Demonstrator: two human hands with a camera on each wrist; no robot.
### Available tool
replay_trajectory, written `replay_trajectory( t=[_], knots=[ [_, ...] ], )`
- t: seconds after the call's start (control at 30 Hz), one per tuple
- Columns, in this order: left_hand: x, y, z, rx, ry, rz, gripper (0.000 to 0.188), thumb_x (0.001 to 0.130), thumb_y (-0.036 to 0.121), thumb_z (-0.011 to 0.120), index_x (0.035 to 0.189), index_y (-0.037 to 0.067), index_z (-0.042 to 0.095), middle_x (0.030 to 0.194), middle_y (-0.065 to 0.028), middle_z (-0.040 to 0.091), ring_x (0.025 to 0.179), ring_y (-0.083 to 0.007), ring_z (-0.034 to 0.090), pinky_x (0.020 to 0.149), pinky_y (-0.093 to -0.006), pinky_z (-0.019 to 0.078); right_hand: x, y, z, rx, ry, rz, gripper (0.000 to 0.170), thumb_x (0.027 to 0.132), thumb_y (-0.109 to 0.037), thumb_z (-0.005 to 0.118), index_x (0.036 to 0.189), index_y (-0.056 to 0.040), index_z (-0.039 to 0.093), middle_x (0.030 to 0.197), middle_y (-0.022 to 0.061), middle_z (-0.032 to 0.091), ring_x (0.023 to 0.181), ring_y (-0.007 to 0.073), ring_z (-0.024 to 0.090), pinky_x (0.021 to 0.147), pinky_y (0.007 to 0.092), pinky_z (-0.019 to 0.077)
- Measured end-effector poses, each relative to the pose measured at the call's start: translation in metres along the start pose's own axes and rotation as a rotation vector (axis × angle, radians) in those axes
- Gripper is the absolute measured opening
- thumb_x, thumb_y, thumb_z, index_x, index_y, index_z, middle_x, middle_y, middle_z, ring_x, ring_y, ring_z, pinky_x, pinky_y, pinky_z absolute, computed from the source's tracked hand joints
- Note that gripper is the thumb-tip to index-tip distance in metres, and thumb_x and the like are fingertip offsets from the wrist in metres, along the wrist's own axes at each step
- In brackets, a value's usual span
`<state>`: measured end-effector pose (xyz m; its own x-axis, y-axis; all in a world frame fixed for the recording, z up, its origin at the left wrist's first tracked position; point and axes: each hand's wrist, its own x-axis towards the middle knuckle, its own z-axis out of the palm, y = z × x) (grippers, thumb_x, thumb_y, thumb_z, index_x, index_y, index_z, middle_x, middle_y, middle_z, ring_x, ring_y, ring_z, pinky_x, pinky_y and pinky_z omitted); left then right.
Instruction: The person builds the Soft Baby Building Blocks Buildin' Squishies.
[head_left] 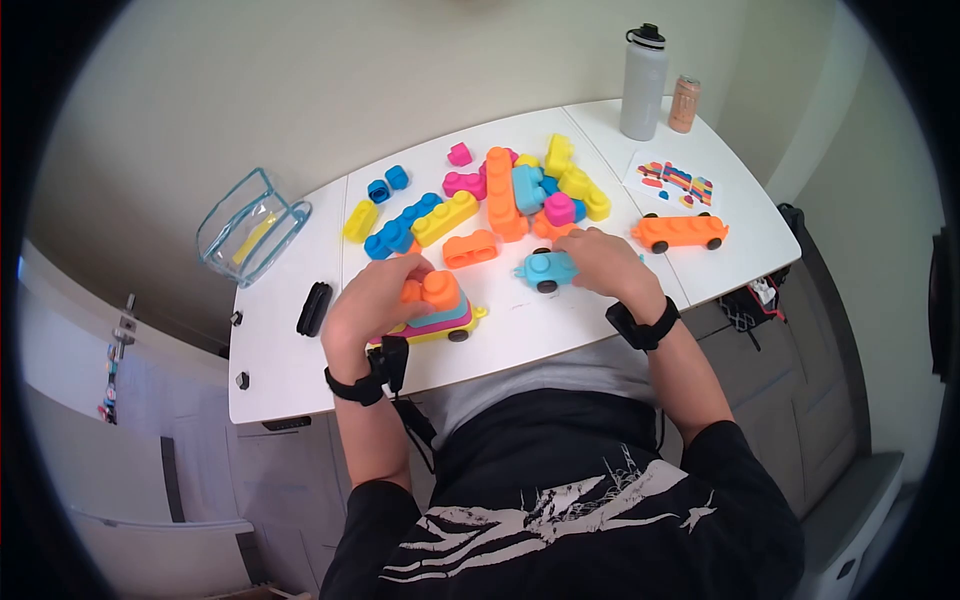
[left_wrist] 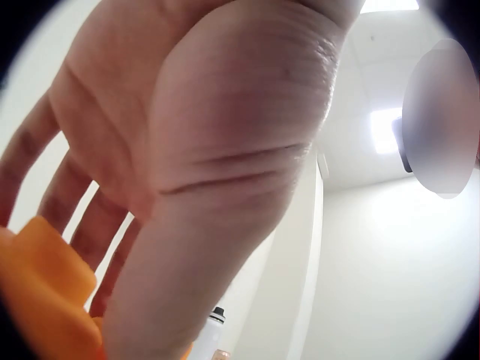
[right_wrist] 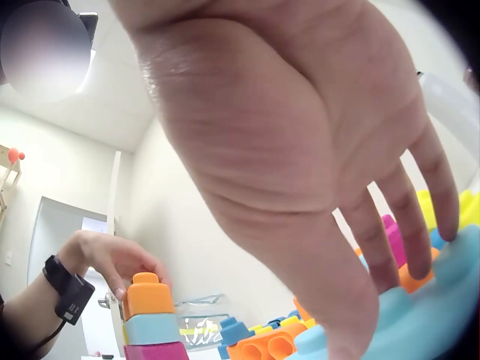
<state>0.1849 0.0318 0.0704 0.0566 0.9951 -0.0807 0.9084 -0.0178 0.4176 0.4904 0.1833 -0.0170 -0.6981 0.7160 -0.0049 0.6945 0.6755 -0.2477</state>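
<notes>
The left hand (head_left: 372, 297) pinched a knobbed orange plastic block (head_left: 440, 288); below that hand, the yellow wheeled plastic base (head_left: 467, 323) could've rolled under a sideways push! The right hand (head_left: 602, 264) gripped a light-blue wheeled plastic base (head_left: 546, 267).

A bottle (head_left: 645, 92) and a can (head_left: 685, 105) stand at the back right of a white table (head_left: 755, 245).
The bottle is pale grey with a black lid; the pinkish can stands just beside it, upright. At the table's left end sits a clear pouch (head_left: 222, 232) with blue-green edges, and nearer the front lies a black case (head_left: 314, 309). A pale wall (head_left: 450, 70) rises behind; keys (head_left: 110, 380) hang below a metal handle (head_left: 125, 325) at the far left, above a grey floor (head_left: 780, 420).
</notes>
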Motion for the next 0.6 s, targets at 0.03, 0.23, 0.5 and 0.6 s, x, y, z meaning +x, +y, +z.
replay_trajectory(
  t=[0.03, 0.23, 0.5, 0.6],
  knots=[
    [0.000, 0.000, 0.002, -0.035, 0.007, -0.012, 0.046, 0.081, 0.014, 0.086, 0.122, 0.002, 0.071, 0.109, -0.0178, 0.077, 0.102, -0.0340, 0.073, 0.091, -0.0400, 0.0574, 0.003, 0.003, 0.004, -0.012, 0.020, -0.002, 0.053, 0.077, -0.006, 0.087, 0.127, -0.0121, 0.070, 0.124, 0.0064, 0.070, 0.120, 0.0302, 0.066, 0.097, 0.0434, 0.0566],
    [0.012, -0.003, 0.010, -0.045, 0.027, 0.044, 0.043, 0.083, 0.015, 0.084, 0.122, 0.002, 0.070, 0.107, -0.0184, 0.078, 0.092, -0.0343, 0.075, 0.084, -0.0393, 0.0585, 0.011, 0.002, 0.017, -0.023, 0.106, -0.076, 0.037, 0.078, -0.004, 0.085, 0.113, -0.0108, 0.073, 0.115, 0.0070, 0.074, 0.108, 0.0302, 0.071, 0.090, 0.0437, 0.0576],
    [0.015, 0.005, 0.011, -0.051, -0.024, -0.027, 0.048, 0.084, 0.020, 0.084, 0.126, 0.003, 0.067, 0.106, -0.0168, 0.076, 0.099, -0.0348, 0.073, 0.086, -0.0399, 0.0563, 0.003, -0.024, 0.003, 0.101, 0.067, -0.172, 0.034, 0.080, -0.002, 0.082, 0.112, -0.0086, 0.072, 0.114, 0.0080, 0.073, 0.107, 0.0312, 0.071, 0.089, 0.0438, 0.0573],
    [0.015, 0.003, 0.013, -0.025, -0.003, 0.011, 0.050, 0.084, 0.019, 0.084, 0.128, 0.004, 0.066, 0.106, -0.0171, 0.076, 0.099, -0.0352, 0.073, 0.087, -0.0406, 0.0564, 0.004, -0.029, 0.007, 0.103, 0.056, -0.195, 0.030, 0.081, -0.004, 0.082, 0.110, -0.0096, 0.074, 0.115, 0.0063, 0.074, 0.111, 0.0295, 0.071, 0.088, 0.0433, 0.0587]
  ],
)
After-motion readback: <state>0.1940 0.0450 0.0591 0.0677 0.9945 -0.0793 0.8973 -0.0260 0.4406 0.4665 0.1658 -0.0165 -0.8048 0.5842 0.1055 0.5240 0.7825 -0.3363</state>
